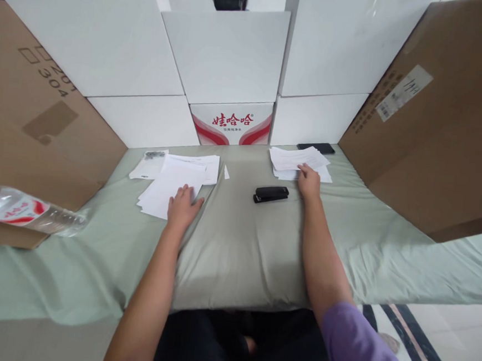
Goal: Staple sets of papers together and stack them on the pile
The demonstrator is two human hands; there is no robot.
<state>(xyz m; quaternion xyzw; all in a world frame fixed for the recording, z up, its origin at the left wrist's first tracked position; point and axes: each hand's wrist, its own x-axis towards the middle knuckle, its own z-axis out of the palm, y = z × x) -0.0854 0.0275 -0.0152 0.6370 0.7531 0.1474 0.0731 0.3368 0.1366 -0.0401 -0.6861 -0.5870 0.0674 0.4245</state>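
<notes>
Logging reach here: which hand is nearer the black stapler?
Right. The right hand is just right of the stapler; the left hand is farther, on papers to its left.

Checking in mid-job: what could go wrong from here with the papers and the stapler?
The left hand rests on the left papers, whose edges are fanned out, so a sideways drag might spread them further. The right hand touches the right papers, also uneven, so lifting one sheet could bring others along. The stapler lies between the hands, nearer the right one, and might get bumped.
</notes>
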